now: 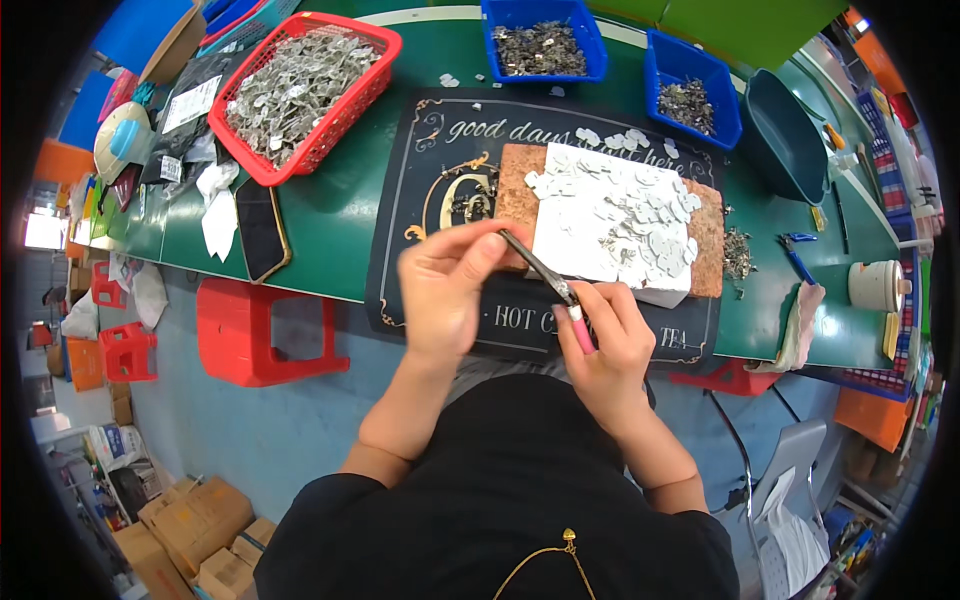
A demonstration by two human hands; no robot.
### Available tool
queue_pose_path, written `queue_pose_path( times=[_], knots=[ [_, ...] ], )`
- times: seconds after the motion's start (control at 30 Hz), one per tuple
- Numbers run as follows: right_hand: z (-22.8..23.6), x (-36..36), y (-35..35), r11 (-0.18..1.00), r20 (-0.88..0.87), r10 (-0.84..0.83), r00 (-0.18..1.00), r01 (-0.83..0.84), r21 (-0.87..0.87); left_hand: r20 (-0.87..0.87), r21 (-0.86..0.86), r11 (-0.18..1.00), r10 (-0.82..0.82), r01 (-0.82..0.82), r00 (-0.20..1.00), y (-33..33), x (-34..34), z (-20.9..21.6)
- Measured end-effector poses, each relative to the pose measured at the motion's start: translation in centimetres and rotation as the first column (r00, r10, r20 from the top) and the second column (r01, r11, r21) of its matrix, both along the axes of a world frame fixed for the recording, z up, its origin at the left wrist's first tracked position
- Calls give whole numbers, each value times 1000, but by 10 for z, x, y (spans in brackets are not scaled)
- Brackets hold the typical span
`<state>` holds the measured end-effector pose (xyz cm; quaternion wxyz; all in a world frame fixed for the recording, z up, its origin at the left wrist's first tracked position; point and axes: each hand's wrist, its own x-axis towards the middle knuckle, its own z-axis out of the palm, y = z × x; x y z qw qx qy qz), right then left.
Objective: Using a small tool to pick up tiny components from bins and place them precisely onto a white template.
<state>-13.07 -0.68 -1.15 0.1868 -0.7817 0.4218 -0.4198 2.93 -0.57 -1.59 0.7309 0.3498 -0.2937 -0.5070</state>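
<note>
My right hand [612, 350] is closed round pink-handled pliers [580, 328], held just in front of the white block. From their head a dark, narrow metal strip [537, 264] slants up to the left; where it joins the pliers is hard to make out. My left hand [445, 285] pinches the far end of that strip between thumb and fingers. Behind both hands lies a white block [570, 225], strewn with small flat whitish pieces [640, 215]. It rests on a reddish-brown brick-like slab [708, 240].
A black printed mat [400, 240] lies under the slab on the green table [330, 230]. Around it stand a red basket [315, 150] of metal pieces, blue bins [545, 75] with small parts, and a dark green tub [785, 135]. A phone [262, 228] lies left; blue-handled pliers [798, 255] lie right.
</note>
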Motion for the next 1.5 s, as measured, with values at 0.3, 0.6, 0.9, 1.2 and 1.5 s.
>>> queue_pose_path(
  times=[0.3,0.6,0.9,1.2,1.5],
  knots=[
    [25,-58,5,920,152,-209,966,142,366,963,-208,930,249,-303,105,-39,45,2],
    [20,-71,-4,909,233,-194,953,85,408,946,-301,951,288,74,150,-69,-28,30],
    [19,-68,-8,910,214,-160,964,59,411,956,-292,956,292,-7,17,-63,-30,37],
    [26,-56,-8,878,249,-6,969,-114,464,638,11,982,-153,190,755,-33,-11,35],
    [23,-47,-7,867,349,-13,937,-163,470,634,-21,985,-120,172,764,-28,-3,32]
  ],
)
